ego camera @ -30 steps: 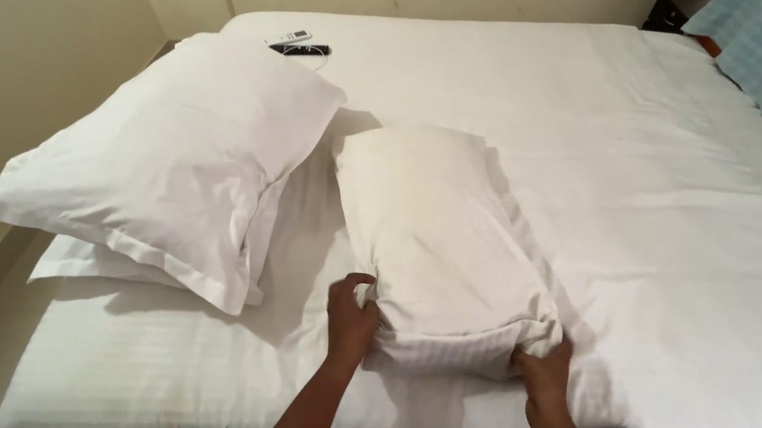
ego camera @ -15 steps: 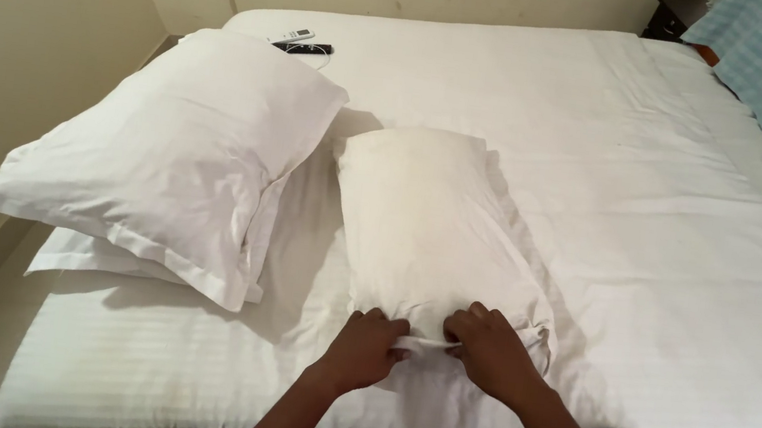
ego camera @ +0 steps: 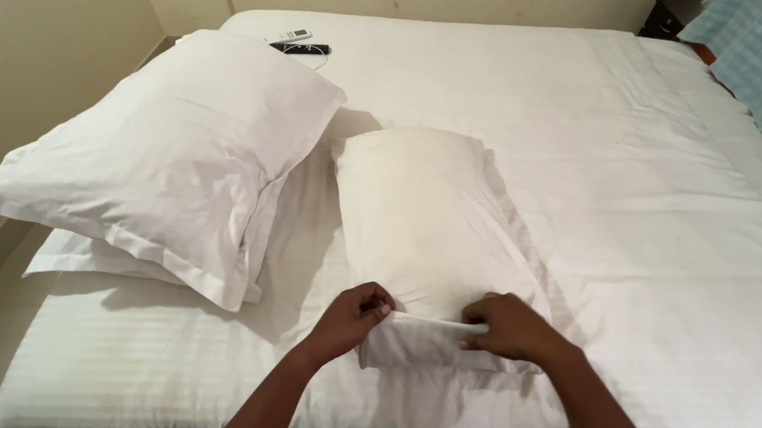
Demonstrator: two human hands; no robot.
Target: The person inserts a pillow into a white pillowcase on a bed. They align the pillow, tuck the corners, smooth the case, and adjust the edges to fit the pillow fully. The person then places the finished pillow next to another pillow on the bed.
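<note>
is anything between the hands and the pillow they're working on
Nothing visible does. The left hand and right hand both already pinch the white pillowcase edge at the near end of the small pillow. The big pillows lie off to the left, apart from it.

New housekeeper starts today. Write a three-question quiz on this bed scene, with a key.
1. True or false: both hands pinch the open end of the pillowcase.
2. Which lies left of the pillow being handled: A) two stacked pillows, B) a folded towel, C) a tray?
3. What sits near the bed's far left corner?

Key:
1. True: left hand and right hand each grip the hem.
2. A, the stacked pillows.
3. Two remote controls, one white, one dark.
</note>
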